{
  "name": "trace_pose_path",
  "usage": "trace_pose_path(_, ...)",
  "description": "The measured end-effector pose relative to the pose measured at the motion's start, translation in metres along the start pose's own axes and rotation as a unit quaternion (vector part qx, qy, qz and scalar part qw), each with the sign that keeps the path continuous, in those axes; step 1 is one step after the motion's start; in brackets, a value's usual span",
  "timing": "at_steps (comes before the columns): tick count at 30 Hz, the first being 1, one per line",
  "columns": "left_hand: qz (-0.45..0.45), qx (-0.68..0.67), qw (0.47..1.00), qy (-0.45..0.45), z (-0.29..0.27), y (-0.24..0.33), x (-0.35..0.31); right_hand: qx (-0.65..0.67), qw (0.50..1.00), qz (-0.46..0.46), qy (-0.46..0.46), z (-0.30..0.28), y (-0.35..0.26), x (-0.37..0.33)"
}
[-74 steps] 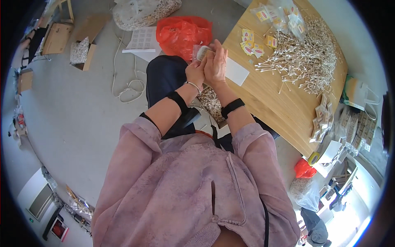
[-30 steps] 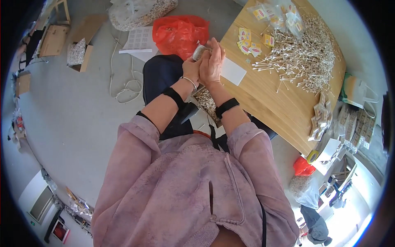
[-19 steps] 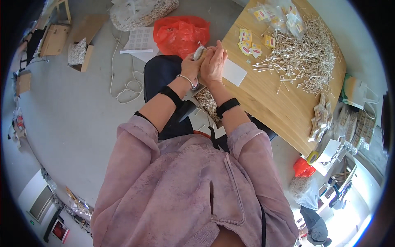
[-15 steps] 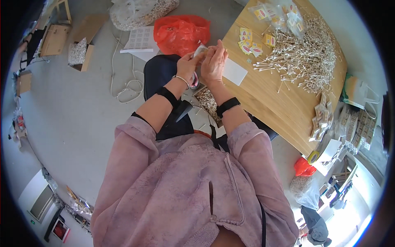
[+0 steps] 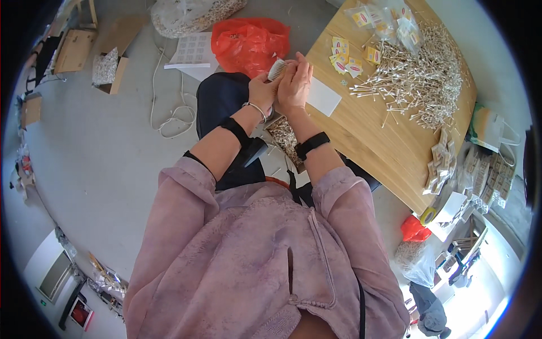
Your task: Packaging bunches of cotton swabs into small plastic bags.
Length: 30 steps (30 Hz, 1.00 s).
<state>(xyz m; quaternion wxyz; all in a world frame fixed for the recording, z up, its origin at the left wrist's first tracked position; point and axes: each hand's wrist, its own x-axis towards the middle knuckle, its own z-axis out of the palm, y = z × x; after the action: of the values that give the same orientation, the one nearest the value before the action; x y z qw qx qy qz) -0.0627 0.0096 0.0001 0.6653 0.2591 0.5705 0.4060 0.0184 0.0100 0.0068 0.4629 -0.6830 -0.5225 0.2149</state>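
Note:
A small bundle of cotton swabs (image 5: 276, 69) is between my hands, its white tips showing in a row at the upper end. My left hand (image 5: 262, 91) is closed round the bundle's left side. Against its right side presses my right hand (image 5: 294, 86), fingers long and close together, the thumb toward the swabs. The bundle's lower part is hidden by my hands. Just right of my right hand, a blank white sheet (image 5: 324, 98) lies at the table's edge. Under my wrists, an open box of loose swabs (image 5: 284, 135) is partly covered.
On the wooden table (image 5: 361, 135) lie a large heap of swabs (image 5: 429, 73), yellow-and-white cards (image 5: 340, 53) and packed bags (image 5: 441, 161). A red plastic bag (image 5: 251, 45) stands beyond my hands. On the floor are a white cable (image 5: 178, 121) and a cardboard box (image 5: 111, 73).
The swab bundle has turned more upright, so more of its row of tips shows. My left hand has shifted slightly right and down, closer to my right hand.

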Motion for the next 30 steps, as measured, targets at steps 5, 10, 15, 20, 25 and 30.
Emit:
trace_pose_path(5, 0.043, 0.068, 0.996, -0.023, -0.009, -0.005, 0.013, -0.018, 0.998, -0.006, 0.052, 0.002, 0.004, 0.003)
trace_pose_path(10, 0.071, 0.185, 0.973, -0.116, -0.023, 0.008, 0.033, 0.003, 0.998, 0.007, 0.066, 0.004, 0.006, 0.003)
trace_pose_path(15, -0.032, 0.15, 0.976, -0.153, -0.017, 0.034, 0.031, -0.002, 0.997, 0.023, 0.078, 0.002, 0.009, 0.002)
trace_pose_path(20, 0.126, 0.296, 0.931, -0.171, -0.017, 0.012, 0.04, -0.007, 0.998, 0.019, 0.061, 0.004, 0.005, 0.003)
trace_pose_path(25, 0.169, 0.321, 0.913, -0.187, -0.02, 0.005, 0.05, -0.014, 0.998, -0.016, 0.06, 0.006, 0.005, 0.002)
trace_pose_path(30, 0.125, 0.264, 0.909, -0.296, -0.019, 0.023, 0.046, -0.023, 0.999, -0.005, 0.04, 0.002, 0.004, 0.001)
